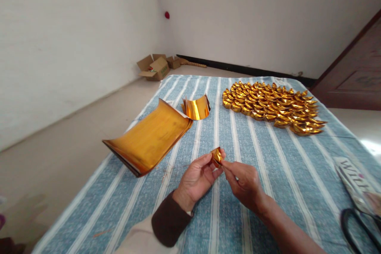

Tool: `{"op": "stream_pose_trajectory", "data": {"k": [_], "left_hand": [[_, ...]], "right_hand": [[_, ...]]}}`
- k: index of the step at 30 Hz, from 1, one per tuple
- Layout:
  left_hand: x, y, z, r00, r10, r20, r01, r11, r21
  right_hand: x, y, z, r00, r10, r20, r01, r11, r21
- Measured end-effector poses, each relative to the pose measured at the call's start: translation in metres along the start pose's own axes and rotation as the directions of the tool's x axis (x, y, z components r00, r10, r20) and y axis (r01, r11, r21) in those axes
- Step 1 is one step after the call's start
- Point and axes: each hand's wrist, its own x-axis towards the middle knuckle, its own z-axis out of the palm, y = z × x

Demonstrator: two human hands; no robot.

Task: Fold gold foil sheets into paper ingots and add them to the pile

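Note:
A small folded gold foil paper ingot (217, 156) is held up between my two hands, above the striped cloth. My left hand (198, 178) cups it from the left, thumb on its near side and fingers behind it. On the right, my right hand (244, 180) pinches the edge of the piece between thumb and forefinger. Ahead and to the left lies a stack of large gold foil sheets (153, 135), curled at its edges. Just beyond it stands a smaller stack of curved gold foil strips (197, 108).
Many finished gold foil ingots (268, 105) stand in rows at the back right. Black-handled scissors (354, 226) lie at the right edge by a printed bag (357, 178). The striped tablecloth (119, 210) covers the table. Open cardboard boxes (157, 67) sit on the floor beyond.

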Motion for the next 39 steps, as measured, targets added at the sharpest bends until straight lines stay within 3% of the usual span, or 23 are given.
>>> {"op": "stream_pose_trajectory", "data": {"k": [12, 21, 39], "left_hand": [[0.001, -0.002, 0.000, 1.000, -0.011, 0.006, 0.012, 0.999, -0.046], [0.001, -0.009, -0.006, 0.998, 0.037, 0.047, -0.041, 0.995, 0.087], [0.003, -0.009, -0.005, 0.996, 0.052, 0.069, -0.060, 0.991, 0.120]], "right_hand": [[0.002, -0.002, -0.002, 1.000, 0.011, -0.018, -0.011, 1.000, -0.007], [-0.002, 0.002, -0.001, 0.999, 0.043, 0.001, -0.043, 0.999, 0.026], [-0.001, -0.005, 0.002, 0.991, 0.127, 0.051, -0.133, 0.980, 0.146]]}}
